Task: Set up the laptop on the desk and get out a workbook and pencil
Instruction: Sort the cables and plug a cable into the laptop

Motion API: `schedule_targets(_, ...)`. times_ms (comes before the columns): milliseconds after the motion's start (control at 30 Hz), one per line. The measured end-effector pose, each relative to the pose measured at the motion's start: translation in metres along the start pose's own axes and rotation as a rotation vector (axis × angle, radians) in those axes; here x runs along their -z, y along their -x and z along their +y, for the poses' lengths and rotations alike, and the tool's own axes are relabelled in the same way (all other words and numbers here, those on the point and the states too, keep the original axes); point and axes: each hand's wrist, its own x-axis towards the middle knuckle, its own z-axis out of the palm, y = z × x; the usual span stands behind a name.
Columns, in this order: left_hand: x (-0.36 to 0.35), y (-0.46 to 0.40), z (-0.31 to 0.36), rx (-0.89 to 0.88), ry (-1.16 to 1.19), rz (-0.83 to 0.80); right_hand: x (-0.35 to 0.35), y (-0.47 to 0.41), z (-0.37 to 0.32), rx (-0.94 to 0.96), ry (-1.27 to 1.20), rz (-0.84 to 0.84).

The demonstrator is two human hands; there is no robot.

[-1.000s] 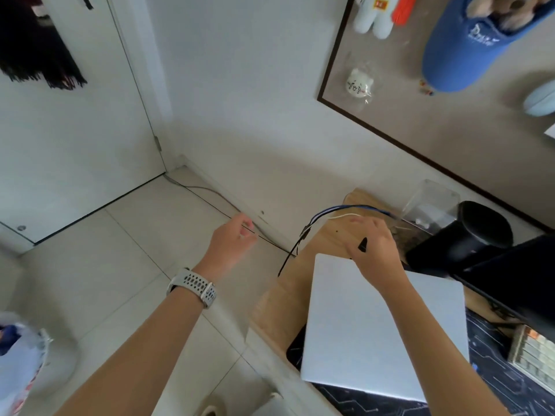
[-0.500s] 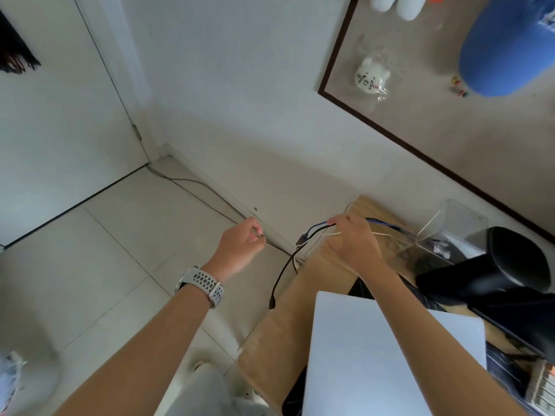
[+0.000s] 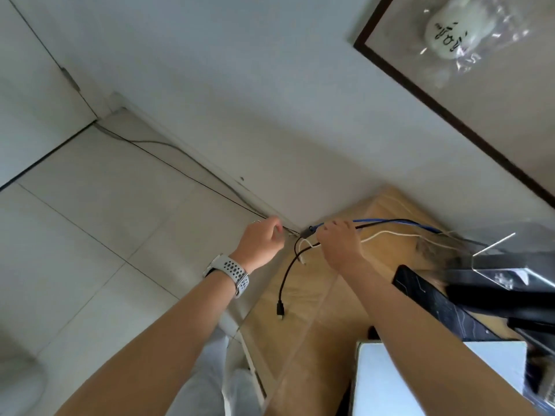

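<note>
Cables gathered at the far left corner of the wooden desk (image 3: 303, 295). Right hand (image 3: 339, 246) reaches there with fingers curled around a bunch of them: a black cable (image 3: 285, 276), a white cable (image 3: 387, 234) and a blue cable (image 3: 399, 222). The black cable hangs down from the hand over the desk's left edge, its plug dangling free at the bottom. The white and blue cables run right along the desk's back edge toward a clear plastic piece (image 3: 495, 244) and a dark blurred object beside it.

Left hand (image 3: 262, 243), watch (image 3: 231, 273) on the wrist, is held off the desk's left side, above the tiled floor (image 3: 90, 220). Its fingers are curled; whether they pinch the thin wire at the wall base cannot be told.

Laptop (image 3: 435, 382), lid closed, lies on the desk at lower right, partly under the right forearm, resting on a dark patterned mat (image 3: 432, 307). A framed board (image 3: 480, 100) hangs on the wall above.
</note>
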Motion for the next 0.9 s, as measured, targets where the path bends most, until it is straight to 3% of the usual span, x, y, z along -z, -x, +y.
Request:
schedule_targets(133, 0.002, -0.011, -0.026, -0.005, -0.073, -0.039, -0.011, -0.023, -0.007, -0.026, 0.079, -0.116)
schedule_targets(433, -0.005, -0.023, -0.051, -0.045, -0.153, -0.058, -0.014, -0.031, -0.017, 0.077, 0.179, -0.130)
schedule_targets(733, -0.011, -0.026, -0.021, -0.123, -0.293, -0.054, 0.013, -0.019, -0.001, 0.075, 0.060, 0.239)
schedule_targets(900, -0.010, -0.025, 0.005, -0.117, -0.346, -0.052, 0.039, 0.007, 0.019, -0.097, -0.345, 0.471)
